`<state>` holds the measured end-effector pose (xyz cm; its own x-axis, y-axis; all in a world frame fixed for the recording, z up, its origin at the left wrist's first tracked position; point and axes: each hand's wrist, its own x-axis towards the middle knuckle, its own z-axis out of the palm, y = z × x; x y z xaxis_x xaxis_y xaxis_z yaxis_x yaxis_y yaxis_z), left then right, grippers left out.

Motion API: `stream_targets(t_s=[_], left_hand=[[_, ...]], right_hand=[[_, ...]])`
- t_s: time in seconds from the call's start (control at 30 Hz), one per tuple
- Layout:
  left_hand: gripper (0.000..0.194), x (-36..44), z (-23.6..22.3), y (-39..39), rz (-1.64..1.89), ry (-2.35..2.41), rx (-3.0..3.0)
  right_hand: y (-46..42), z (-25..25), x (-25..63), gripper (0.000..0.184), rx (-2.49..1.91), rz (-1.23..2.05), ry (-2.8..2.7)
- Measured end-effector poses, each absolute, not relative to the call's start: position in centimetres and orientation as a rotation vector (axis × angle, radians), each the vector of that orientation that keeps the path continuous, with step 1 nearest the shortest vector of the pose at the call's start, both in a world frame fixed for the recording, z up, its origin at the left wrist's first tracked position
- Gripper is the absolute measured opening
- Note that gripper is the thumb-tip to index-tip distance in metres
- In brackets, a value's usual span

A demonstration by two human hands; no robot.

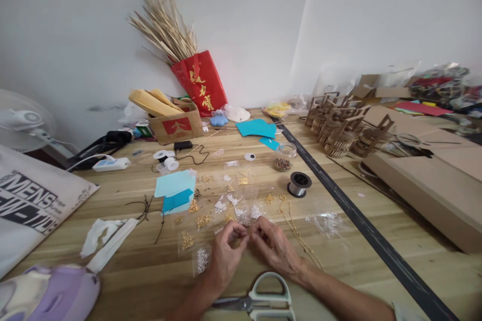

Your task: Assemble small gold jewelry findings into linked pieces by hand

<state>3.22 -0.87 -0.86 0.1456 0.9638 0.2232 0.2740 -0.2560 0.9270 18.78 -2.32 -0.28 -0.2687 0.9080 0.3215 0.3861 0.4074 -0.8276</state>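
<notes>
My left hand (228, 249) and my right hand (274, 247) meet fingertip to fingertip over the near middle of the table. The fingers of both are pinched, and whatever they hold is too small to make out. Just beyond them lie small bags of silver findings (256, 211) and gold findings (204, 220). A bag of silver rings (202, 260) is beside my left hand. To the right of my right hand a gold chain (295, 230) lies stretched out. Below the hands are scissors (259, 301) with pale handles, partly behind my left forearm.
A spool of wire (299, 184) and a dish of beads (282, 164) stand further back. Blue paper sheets (175, 188) lie left. Small wooden baskets (339, 128) and a flat cardboard box (422, 190) occupy the right. A purple object (64, 293) sits at the near left.
</notes>
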Motion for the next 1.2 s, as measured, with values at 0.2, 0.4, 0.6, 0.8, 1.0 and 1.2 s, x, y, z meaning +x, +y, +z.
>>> stream_targets(t_s=[0.2, 0.4, 0.6, 0.8, 1.0, 1.2], left_hand=[[0.013, 2.9, -0.4, -0.9, 1.204, 1.116, 2.044], [0.016, 2.7, -0.7, -0.8, 1.170, 1.078, 2.096], [0.015, 2.7, -0.7, -0.8, 1.124, 1.098, 2.091], [0.015, 2.5, -0.4, -0.8, 1.039, 1.112, 2.020], [0.014, 2.5, -0.3, -0.6, 0.963, 1.126, 1.868], [0.012, 2.7, -0.6, -0.3, 0.903, 1.150, 1.693]], right_hand=[[-2.3, -0.6, 18.8, 0.013, -1.129, 0.800, -1.843], [-2.3, -0.6, 18.8, 0.013, -1.124, 0.833, -1.828], [-2.2, -0.2, 18.9, 0.014, -1.129, 0.851, -1.826], [-2.0, -0.1, 19.0, 0.016, -1.146, 0.853, -1.834], [-1.7, -0.2, 19.5, 0.015, -1.068, 0.762, -1.924], [-1.3, -0.3, 20.2, 0.018, -0.978, 0.636, -2.104]])
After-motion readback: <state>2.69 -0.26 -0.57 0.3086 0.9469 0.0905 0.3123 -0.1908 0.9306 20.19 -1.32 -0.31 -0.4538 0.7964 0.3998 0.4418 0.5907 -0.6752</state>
